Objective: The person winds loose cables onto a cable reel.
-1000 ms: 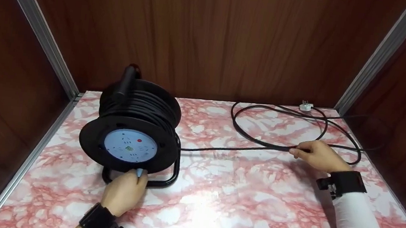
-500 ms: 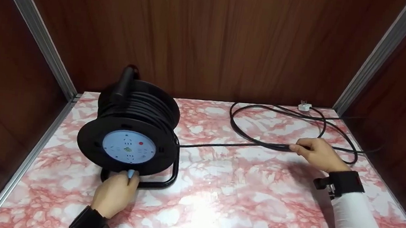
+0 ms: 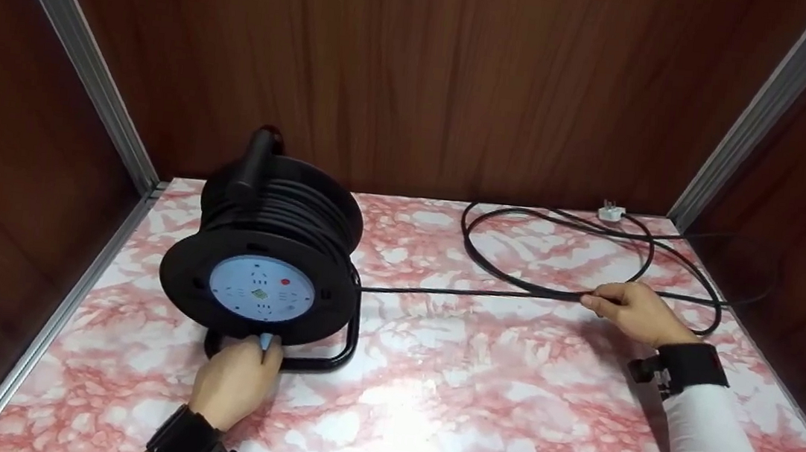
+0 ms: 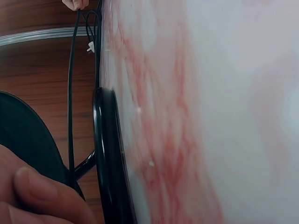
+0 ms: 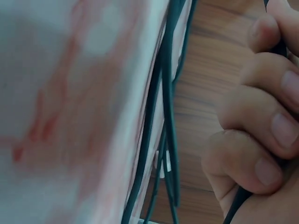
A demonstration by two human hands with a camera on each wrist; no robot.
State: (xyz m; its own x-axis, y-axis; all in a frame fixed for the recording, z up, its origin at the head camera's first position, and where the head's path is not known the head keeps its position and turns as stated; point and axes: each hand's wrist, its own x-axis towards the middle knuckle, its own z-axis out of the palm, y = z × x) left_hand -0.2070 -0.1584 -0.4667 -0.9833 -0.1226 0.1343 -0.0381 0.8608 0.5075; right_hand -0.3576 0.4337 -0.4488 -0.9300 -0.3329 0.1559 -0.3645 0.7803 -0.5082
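A black cable reel (image 3: 220, 259) with a pale blue socket face (image 3: 261, 288) stands at the left of the table, wound with black cord. My left hand (image 3: 237, 377) grips the blue-tipped crank knob (image 3: 266, 342) at the lower edge of its front disc. From the reel's right side the black cable (image 3: 441, 291) runs fairly straight to my right hand (image 3: 637, 310), whose fingers are curled round it. The right wrist view shows the cord (image 5: 239, 200) passing through those fingers. In the left wrist view the cord (image 4: 70, 93) stretches above the reel's tubular stand (image 4: 106, 140).
Loose loops of cable (image 3: 478, 260) lie at the back right, partly beyond the table's right edge. A white plug (image 3: 610, 213) sits at the far edge. Brown wood-look panels (image 3: 419, 70) with metal corner strips enclose the pink-marbled table (image 3: 474, 406).
My left hand has shifted slightly left with the crank knob, and the reel's face has turned a little clockwise. The right hand keeps its grip in nearly the same place.
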